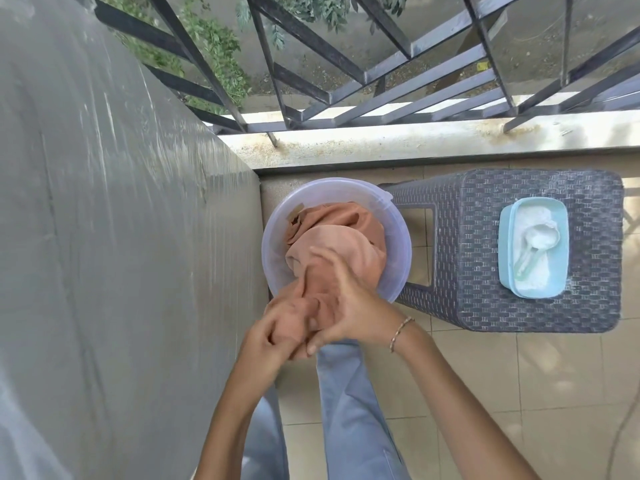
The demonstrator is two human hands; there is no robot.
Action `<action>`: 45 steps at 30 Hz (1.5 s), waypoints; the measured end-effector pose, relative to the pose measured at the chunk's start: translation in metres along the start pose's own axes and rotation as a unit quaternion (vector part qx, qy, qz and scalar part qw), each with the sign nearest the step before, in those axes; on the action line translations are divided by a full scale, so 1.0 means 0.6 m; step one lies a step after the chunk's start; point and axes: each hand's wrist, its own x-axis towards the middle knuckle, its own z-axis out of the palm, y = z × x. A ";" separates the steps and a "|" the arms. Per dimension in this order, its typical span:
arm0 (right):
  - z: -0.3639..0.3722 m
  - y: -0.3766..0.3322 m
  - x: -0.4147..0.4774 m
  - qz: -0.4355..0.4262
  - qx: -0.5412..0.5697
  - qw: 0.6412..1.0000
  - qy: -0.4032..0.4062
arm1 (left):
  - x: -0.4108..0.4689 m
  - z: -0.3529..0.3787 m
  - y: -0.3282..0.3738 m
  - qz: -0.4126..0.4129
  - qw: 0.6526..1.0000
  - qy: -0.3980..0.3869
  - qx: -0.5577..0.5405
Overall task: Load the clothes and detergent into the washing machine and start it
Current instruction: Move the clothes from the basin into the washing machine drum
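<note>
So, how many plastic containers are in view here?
2: a translucent bucket on the floor beside the wall, holding orange cloth, and a light-blue detergent box on the woven stool. Others may lie outside the frame.

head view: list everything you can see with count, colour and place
bucket: one, translucent pale, centre of view
cloth: one, terracotta orange, in the bucket, drawn over its near rim
stool: one, dark grey woven, right of the bucket
detergent box: one, light blue, on the stool, white powder inside
scoop: one, white, lying in the powder
railing: one, black metal, top of view
floor tiles: many, beige, lower right
trousers: one pair, blue-grey, bottom centre
left hand: one, grips the cloth's near end
right hand: one, grips the cloth beside it
</note>
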 end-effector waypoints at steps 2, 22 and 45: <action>-0.009 0.025 0.004 0.038 -0.114 0.991 -0.057 | -0.012 -0.008 0.032 0.006 0.996 0.020 -0.085; -0.047 -0.014 -0.026 0.015 0.103 0.994 -0.044 | 0.030 0.039 0.113 0.078 0.996 -0.043 -0.003; -0.066 0.049 -0.042 0.101 -0.071 0.988 0.093 | 0.042 0.050 0.030 0.004 0.992 0.124 0.027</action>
